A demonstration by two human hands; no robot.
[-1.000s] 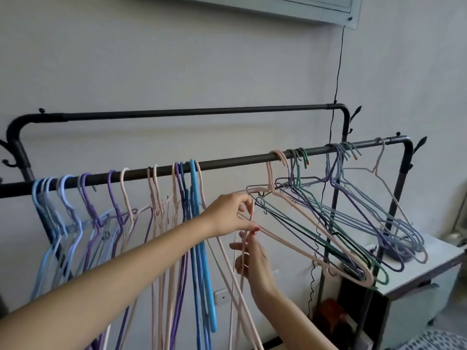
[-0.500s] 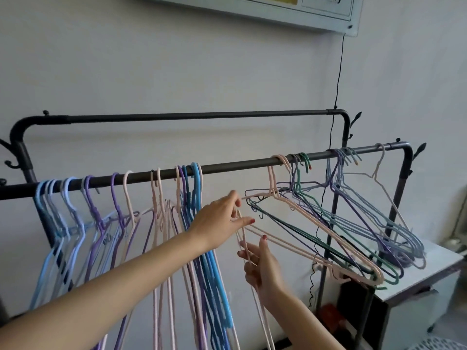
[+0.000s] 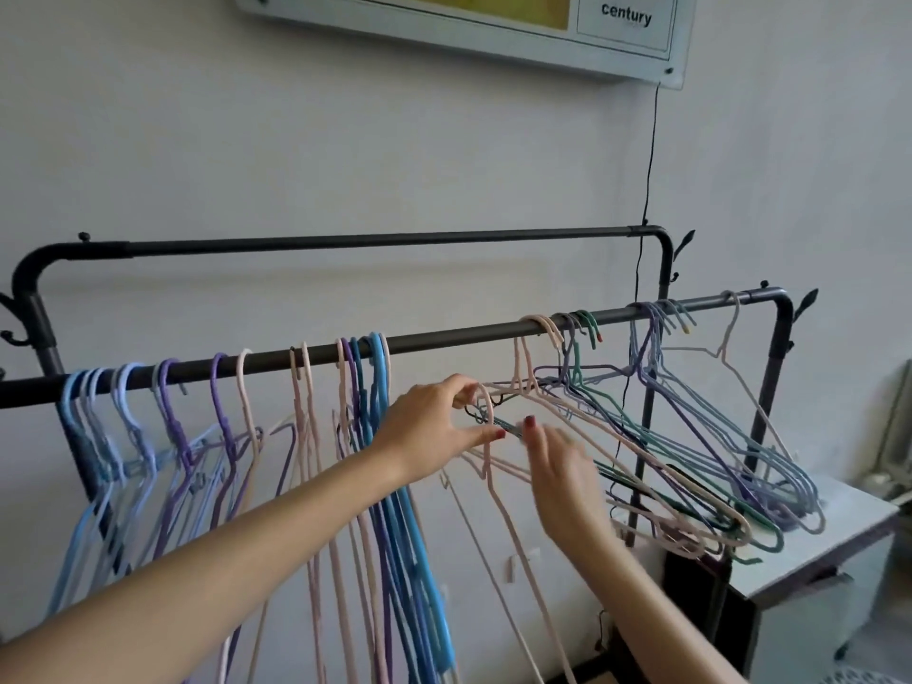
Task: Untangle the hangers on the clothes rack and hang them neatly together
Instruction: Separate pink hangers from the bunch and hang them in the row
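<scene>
left hand: pink hanger hook pinched | right hand: fingers loosely spread, blurred, contact with hangers cannot be told

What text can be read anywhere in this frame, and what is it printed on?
"century": black print in a white box at the right end of the wall board above the rack.
The board's yellow part is cut off at the top edge; no text can be read there.
No readable print on the hangers, the rack or the cabinet.
</scene>
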